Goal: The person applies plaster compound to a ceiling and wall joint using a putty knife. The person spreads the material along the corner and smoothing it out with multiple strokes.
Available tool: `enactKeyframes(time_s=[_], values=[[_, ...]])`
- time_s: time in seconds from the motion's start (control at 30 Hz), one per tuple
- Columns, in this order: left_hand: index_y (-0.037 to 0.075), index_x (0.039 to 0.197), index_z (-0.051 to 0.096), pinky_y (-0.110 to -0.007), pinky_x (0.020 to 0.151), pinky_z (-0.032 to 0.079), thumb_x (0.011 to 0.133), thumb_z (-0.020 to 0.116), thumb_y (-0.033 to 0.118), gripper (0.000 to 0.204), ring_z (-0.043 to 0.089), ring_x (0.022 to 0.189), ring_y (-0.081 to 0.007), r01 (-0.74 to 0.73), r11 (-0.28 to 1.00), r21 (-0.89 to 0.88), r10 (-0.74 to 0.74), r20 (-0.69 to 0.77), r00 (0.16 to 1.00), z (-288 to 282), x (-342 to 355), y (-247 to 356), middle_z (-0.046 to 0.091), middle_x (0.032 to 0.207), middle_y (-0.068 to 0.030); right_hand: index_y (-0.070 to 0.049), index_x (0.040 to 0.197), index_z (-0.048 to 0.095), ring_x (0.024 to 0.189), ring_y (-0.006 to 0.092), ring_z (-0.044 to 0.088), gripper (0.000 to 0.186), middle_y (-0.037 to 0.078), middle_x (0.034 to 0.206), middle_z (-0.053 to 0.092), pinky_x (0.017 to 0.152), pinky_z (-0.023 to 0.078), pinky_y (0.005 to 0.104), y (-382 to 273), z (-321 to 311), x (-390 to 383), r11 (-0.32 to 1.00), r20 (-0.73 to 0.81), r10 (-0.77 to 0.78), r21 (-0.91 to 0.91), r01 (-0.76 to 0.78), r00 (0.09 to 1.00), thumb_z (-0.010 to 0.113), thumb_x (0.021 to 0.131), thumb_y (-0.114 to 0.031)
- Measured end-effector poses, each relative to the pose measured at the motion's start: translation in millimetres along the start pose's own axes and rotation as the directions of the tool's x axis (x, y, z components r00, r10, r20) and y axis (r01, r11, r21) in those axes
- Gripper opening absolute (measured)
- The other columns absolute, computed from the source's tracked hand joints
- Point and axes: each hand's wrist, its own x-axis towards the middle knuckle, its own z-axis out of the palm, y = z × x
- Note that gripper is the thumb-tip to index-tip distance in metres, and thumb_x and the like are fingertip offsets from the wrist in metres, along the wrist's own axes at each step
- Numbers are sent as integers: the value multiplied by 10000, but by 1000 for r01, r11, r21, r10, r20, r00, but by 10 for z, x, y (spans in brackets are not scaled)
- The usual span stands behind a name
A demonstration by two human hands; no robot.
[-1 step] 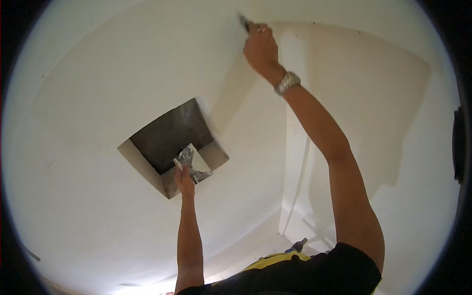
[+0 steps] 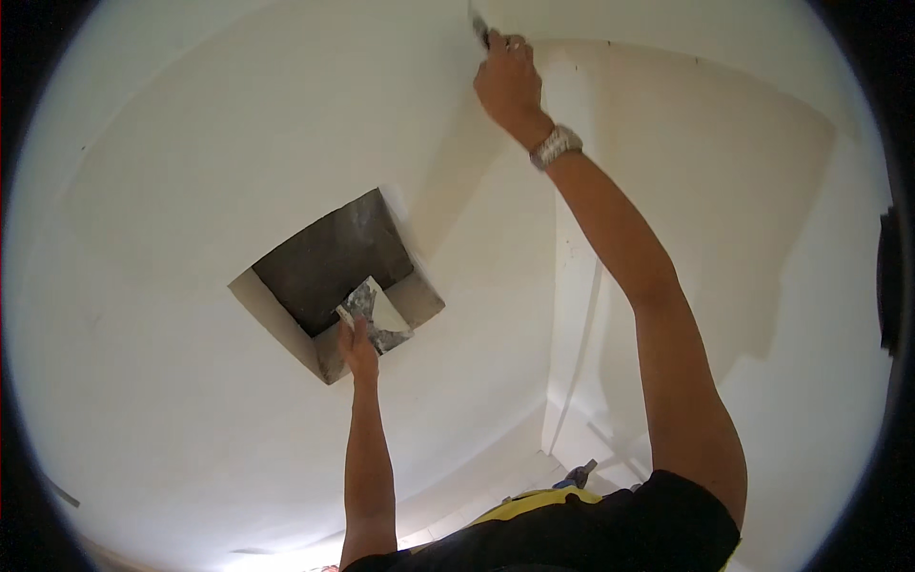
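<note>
My left hand (image 2: 358, 351) grips a square plastering board (image 2: 385, 324), smeared with grey and carrying off-white paste, in front of a square recessed opening (image 2: 324, 248) with a dark interior. My right hand (image 2: 509, 88), raised high with a pale watch on the wrist, is closed on a putty knife (image 2: 478, 27) whose blurred blade is at the white plastered surface (image 2: 162, 191) near the top of the picture. Whether the blade touches it, I cannot tell.
A white wall (image 2: 705, 191) with shadows on it meets that surface at a corner on the right. A dark object (image 2: 886, 276) sits at the right rim. A small tool (image 2: 577, 476) shows behind my shoulder at the bottom.
My right hand and the putty knife have shifted slightly upward. My left hand and the board stay in place.
</note>
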Motion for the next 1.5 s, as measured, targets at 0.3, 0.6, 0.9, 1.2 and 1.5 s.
enactKeyframes(time_s=[0.3,0.6,0.9,1.2,1.5], values=[[-65,1118,561,-311,841,404,950,545,171,290,502,928,-160,-117,963,-244,150,123,981,51,32,107,592,1032,-72,99,1181,493,1099,384,511,493,271,1176,494,830,548,448,-295,197,469,957,85,290,6,-291,953,625,806,-193],[-76,1224,499,-327,914,370,957,516,174,367,502,996,-225,-160,978,-132,173,87,981,0,5,195,582,1119,-131,57,1173,543,1036,343,544,432,217,1126,559,848,477,449,-1138,12,-418,958,7,-266,117,263,964,608,782,-114],[-84,1170,527,-341,882,378,949,514,189,351,499,966,-224,-99,986,-136,111,84,990,58,-22,205,580,1085,-132,4,1178,561,1010,347,557,386,195,1113,572,837,489,459,-4,195,-4,993,-47,112,-33,-113,993,567,809,-112],[-79,1065,558,-353,774,395,925,527,188,303,470,817,-195,11,993,-117,-18,-52,998,-1,48,-2,565,904,-90,-13,1252,536,1032,345,532,448,186,1145,553,834,465,457,-739,299,-988,985,35,-168,-25,169,985,556,808,-69],[-99,1075,559,-333,781,407,913,561,179,322,476,830,-179,53,990,132,-67,103,992,63,-26,341,589,907,-97,-173,1176,639,1006,226,564,384,12,1062,662,864,405,415,-705,-248,301,905,-257,-404,26,424,878,610,804,-79]])
